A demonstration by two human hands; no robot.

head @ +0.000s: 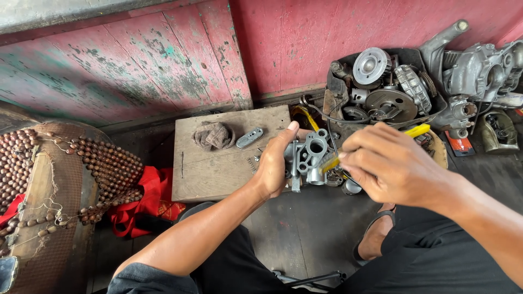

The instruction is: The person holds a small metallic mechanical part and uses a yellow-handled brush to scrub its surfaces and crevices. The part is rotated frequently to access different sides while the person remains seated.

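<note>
My left hand [275, 163] grips a small grey cast-metal engine part [306, 155] with round bores, held upright over the edge of a wooden board [218, 169]. My right hand [389, 166] holds a yellow-handled brush [417, 130]; its bristled end touches the right side of the metal part. The brush handle sticks out behind my fingers toward the upper right. Both forearms reach in from the bottom of the view.
On the board lie a brown rag [213, 135], a small grey metal piece [249, 138] and a spring. A black tray [381, 87] of engine parts and a grey engine casing [479, 71] stand at the right. A beaded seat cover [60, 174] and red cloth [150, 198] are left.
</note>
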